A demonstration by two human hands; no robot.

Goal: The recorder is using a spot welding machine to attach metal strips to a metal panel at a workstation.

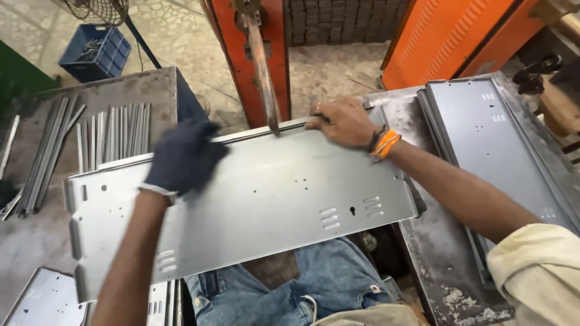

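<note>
A long grey sheet-metal panel with punched holes and louvre slots lies across my lap, tilted slightly up to the right. My left hand, in a dark glove, presses on its far edge at the left. My bare right hand, with orange bands at the wrist, grips the far edge at the right, fingers closed over a narrow metal strip there. A worn copper-coloured arm of the orange machine comes down and touches the panel's far edge between my hands.
Several thin metal strips lie on the grey table at left. A stack of similar panels rests on the right bench. More panels sit at lower left. A blue crate stands on the floor beyond.
</note>
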